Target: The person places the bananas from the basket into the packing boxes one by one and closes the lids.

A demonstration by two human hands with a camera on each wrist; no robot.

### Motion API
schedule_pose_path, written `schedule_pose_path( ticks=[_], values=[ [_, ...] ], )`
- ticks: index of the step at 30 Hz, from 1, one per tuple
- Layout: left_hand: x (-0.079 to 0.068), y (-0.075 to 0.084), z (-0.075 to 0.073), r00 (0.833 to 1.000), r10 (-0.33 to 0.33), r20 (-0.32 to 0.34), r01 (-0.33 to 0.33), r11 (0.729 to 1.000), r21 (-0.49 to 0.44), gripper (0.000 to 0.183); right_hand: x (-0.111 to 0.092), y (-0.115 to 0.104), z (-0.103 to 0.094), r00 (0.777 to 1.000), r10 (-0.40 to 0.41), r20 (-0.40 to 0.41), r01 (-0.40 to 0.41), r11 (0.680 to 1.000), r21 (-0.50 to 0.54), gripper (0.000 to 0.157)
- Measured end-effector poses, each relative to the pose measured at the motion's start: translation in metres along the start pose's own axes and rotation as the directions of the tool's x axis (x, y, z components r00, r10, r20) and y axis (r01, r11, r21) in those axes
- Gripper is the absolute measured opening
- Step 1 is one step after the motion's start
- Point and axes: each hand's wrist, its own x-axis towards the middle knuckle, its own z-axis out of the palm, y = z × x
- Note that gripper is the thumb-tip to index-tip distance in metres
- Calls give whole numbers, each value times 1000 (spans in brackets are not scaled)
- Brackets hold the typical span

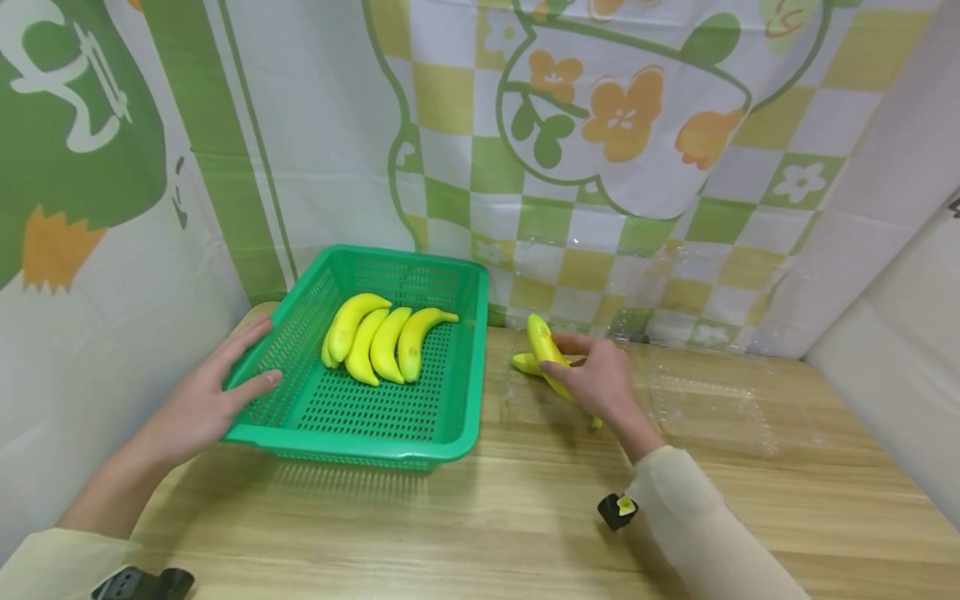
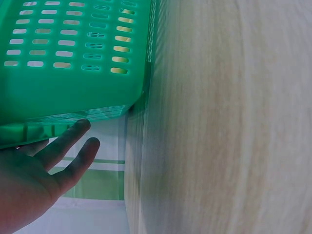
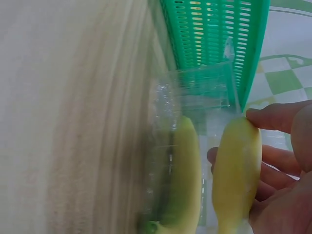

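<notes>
Across the upper frame hangs a printed curtain, meeting one wooden table that fills the lower frame and runs off its bottom edge. Left of centre sits one green basket; a strip of wood separates its right edge from the clear plastic packaging, which spreads right of centre towards the curtain. Of two hands, the left hand, at centre left, has its fingers spread at the basket's left edge, thumb over the rim; the right hand, right of centre, pinches one banana between thumb and fingers. Five bananas lie in the basket, the leftmost partly hidden. A seventh banana lies behind the pinched one, among the plastic.
</notes>
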Motion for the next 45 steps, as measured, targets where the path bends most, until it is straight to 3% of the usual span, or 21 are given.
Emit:
schedule_pose_path(
  ticks=[20, 29, 45],
  values=[
    [0, -3, -1, 1000, 3, -6, -3, 1000, -13, 76, -1, 11, 10, 985, 11, 169, 12, 991, -135, 46],
    [-1, 3, -1, 1000, -9, 17, 10, 1000, -28, 75, -1, 12, 11, 984, -2, 175, 25, 991, -128, 45],
    [-1, -1, -1, 1000, -4, 10, 4, 1000, -22, 76, -3, 11, 14, 985, -6, 172, 28, 992, -124, 45]
  ],
)
